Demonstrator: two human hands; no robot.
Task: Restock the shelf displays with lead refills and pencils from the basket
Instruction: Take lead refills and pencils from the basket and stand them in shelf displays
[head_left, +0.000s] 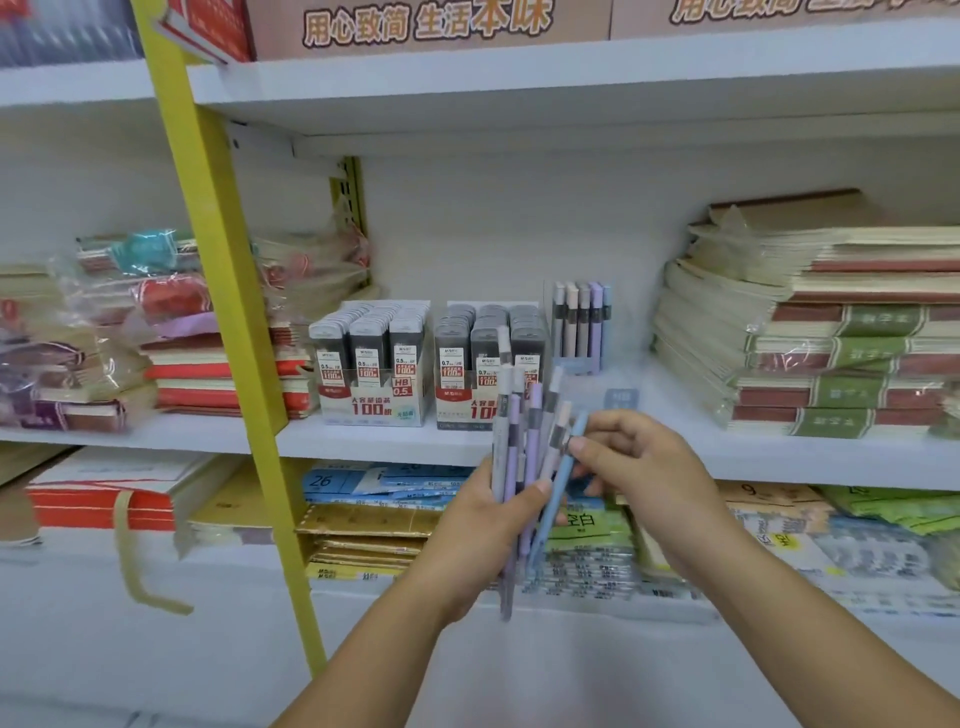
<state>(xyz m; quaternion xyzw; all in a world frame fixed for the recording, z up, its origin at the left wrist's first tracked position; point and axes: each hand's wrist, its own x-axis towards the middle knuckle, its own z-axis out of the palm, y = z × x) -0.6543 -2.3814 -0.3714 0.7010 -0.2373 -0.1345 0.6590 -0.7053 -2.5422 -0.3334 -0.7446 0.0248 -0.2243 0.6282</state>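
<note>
My left hand (485, 525) grips a bundle of several pastel pencils (514, 452), purple, grey and white, held upright in front of the middle shelf. My right hand (639, 457) pinches a light blue pencil (558, 493) at the right side of the bundle. On the shelf behind stand two display boxes of lead refills, a 0.5 box (371, 364) and a 0.7 box (480, 358). To their right a clear pencil display (582, 327) holds a few upright pencils. The basket is out of view.
The white shelf board (363, 441) carries stacks of notebooks at left (218, 358) and wrapped exercise books at right (831, 338). A yellow upright post (228, 291) crosses the left side. Paper packs (374, 514) fill the lower shelf.
</note>
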